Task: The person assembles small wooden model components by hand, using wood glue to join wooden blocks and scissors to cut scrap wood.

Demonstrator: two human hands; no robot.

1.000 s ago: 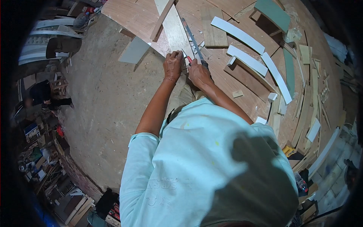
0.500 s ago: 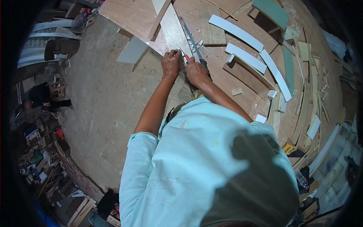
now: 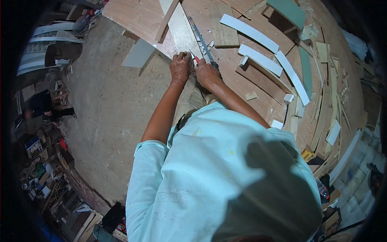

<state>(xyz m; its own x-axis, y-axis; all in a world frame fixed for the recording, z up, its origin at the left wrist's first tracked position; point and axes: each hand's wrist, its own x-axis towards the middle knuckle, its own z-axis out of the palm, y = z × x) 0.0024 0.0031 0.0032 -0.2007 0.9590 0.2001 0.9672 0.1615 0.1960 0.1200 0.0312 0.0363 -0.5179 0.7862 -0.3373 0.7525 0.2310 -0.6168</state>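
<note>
My left hand (image 3: 181,67) is closed at the near end of a pale board (image 3: 180,30), its fingertips pinched on something too small to make out. Just right of it, my right hand (image 3: 208,74) is wrapped round a small red-handled tool (image 3: 196,59), whose tip points toward the left fingertips. A handsaw (image 3: 199,35) lies on the board's right side, its dark handle partly hidden behind my right hand. Across the board's left part rests a narrow brown wooden strip (image 3: 167,22).
Curved white pieces (image 3: 250,33) and a brown curved frame (image 3: 262,82) lie to the right on the plywood table (image 3: 229,64). A white panel (image 3: 138,53) juts out at the table's left edge. Another person (image 3: 42,104) is far left, beyond the floor.
Both hands and the table items appear shifted slightly left in the view. The grips look the same, and the red-handled tool is still between the hands.
</note>
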